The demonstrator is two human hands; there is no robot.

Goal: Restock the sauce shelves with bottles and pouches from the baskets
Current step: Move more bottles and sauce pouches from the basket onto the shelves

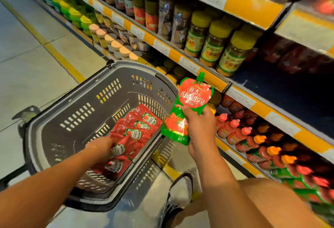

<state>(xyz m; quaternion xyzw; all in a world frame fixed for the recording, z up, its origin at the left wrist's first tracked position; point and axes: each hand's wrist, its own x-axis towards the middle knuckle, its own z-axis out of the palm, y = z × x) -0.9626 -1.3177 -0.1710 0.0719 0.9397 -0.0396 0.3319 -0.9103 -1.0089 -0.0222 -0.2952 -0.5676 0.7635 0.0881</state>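
**Green-and-red pouch is heading for the shelf while the other hand is digging for more**

Grey plastic is forming the basket (54, 119), which is sitting on the floor just beside the sauce shelves (207, 73), probably so stock can be passed across without a step. The right hand (199, 126) is pinching the green-and-red spouted pouch (188, 108) at its middle, thumb across the printed front and fingers curled behind, keeping it upright with the spout on top and the label facing the person; that looks like a way of checking the product and keeping the face forward before shelving. The pouch is hanging between the basket rim and the lower shelf of red squeeze bottles (233, 128), not yet on any shelf. The left hand (100, 147) is reaching down into the basket, fingers bent among the red ketchup sachets (137, 128) heaped at the near end, apparently closing on one, though the grip itself is being hidden by the hand. Yellow-capped jars (213, 43) are filling the shelf above.
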